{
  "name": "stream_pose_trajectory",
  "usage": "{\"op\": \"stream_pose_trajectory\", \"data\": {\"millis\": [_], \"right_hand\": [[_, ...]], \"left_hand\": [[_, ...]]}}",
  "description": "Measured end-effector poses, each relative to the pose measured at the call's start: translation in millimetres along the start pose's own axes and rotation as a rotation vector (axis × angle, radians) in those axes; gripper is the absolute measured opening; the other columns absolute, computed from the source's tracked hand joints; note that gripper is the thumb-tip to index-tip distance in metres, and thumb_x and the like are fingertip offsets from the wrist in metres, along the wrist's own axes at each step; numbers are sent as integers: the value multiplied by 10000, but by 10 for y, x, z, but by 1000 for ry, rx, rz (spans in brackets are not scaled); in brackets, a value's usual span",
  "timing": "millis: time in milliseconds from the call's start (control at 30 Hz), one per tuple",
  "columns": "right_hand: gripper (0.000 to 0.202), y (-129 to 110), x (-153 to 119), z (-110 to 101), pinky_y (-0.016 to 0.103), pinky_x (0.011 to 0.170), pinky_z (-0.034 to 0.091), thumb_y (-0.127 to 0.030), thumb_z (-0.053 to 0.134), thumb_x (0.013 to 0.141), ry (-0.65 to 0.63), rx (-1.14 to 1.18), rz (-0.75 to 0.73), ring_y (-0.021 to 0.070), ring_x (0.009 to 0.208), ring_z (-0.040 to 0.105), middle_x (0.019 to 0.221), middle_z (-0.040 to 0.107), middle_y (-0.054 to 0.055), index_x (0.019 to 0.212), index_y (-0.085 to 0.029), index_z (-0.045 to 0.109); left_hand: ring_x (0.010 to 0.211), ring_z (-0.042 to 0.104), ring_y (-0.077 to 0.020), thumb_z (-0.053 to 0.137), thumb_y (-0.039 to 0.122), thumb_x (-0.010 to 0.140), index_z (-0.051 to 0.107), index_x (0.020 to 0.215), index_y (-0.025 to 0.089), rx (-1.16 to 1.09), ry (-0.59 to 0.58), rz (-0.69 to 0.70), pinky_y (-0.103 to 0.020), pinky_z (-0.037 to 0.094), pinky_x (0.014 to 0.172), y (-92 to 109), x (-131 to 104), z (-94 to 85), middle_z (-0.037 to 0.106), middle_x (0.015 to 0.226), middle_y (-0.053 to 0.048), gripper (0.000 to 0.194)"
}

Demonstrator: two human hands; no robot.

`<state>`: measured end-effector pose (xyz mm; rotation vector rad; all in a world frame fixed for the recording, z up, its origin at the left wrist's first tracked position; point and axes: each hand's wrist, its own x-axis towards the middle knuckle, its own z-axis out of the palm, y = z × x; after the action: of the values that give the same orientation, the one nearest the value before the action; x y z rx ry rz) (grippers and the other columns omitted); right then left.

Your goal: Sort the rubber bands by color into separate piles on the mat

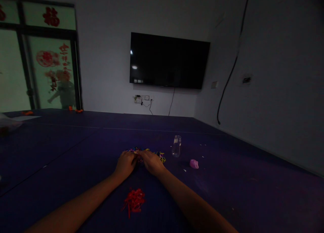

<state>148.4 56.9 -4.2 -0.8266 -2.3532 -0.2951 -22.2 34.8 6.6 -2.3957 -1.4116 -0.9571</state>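
A heap of thin, many-coloured rubber bands (162, 156) lies on the dark blue tabletop, partly covered by both hands. My left hand (126, 163) is curled at the heap's left side, its fingers closed among the bands. From the right, my right hand (151, 161) reaches over the heap, fingers bent inward and meeting the left fingertips. Exactly which bands the fingers pinch is hidden. Nearer to me, between my forearms, sits a separate pile of red rubber bands (135, 201). Right of my hands stands a clear, open-topped bottle (177, 146).
A crumpled pink piece (194, 164) lies right of the bottle, with small white scraps around it. Orange items (79, 110) are at the table's far left edge. A translucent plastic bag (8, 121) sits at far left. A television (169, 60) hangs on the wall.
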Motion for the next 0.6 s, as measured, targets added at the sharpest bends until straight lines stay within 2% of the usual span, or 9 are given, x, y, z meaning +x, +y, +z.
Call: {"op": "stream_pose_trajectory", "data": {"millis": [233, 400, 500, 600], "right_hand": [[496, -29, -8, -23, 308, 932, 460, -59, 355, 865, -25, 1, -57, 171, 1113, 543, 1232, 572, 105, 1337, -191, 434], [506, -37, -7, -7, 322, 933, 465, -59, 359, 863, -20, 2, -52, 171, 1098, 553, 1232, 574, 103, 1340, -209, 436], [507, 4, 3, 19, 330, 927, 472, -55, 365, 854, 45, 50, -27, 177, 1113, 544, 1215, 582, 110, 1331, -202, 452], [468, 84, 19, 33, 344, 936, 466, -76, 372, 865, 192, 119, 122, 181, 1084, 562, 1162, 612, 103, 1296, -208, 498]], "left_hand": [[876, 639, -232, 504, 86, 820, 670, 910, 181, -22, -38, 22, -386, 439, 852, -13, -13, 9, 707, 923, -91, 211], [874, 638, -237, 517, 110, 820, 662, 900, 167, -1, -58, 25, -384, 441, 844, -12, -3, 20, 705, 929, -99, 175], [890, 635, -231, 510, 125, 836, 654, 896, 171, 16, -45, 16, -386, 433, 856, 2, 0, 27, 706, 921, -88, 162], [873, 634, -221, 496, 155, 862, 652, 854, 180, 29, -20, 0, -386, 429, 856, 19, -1, 33, 708, 892, -75, 159]]}}
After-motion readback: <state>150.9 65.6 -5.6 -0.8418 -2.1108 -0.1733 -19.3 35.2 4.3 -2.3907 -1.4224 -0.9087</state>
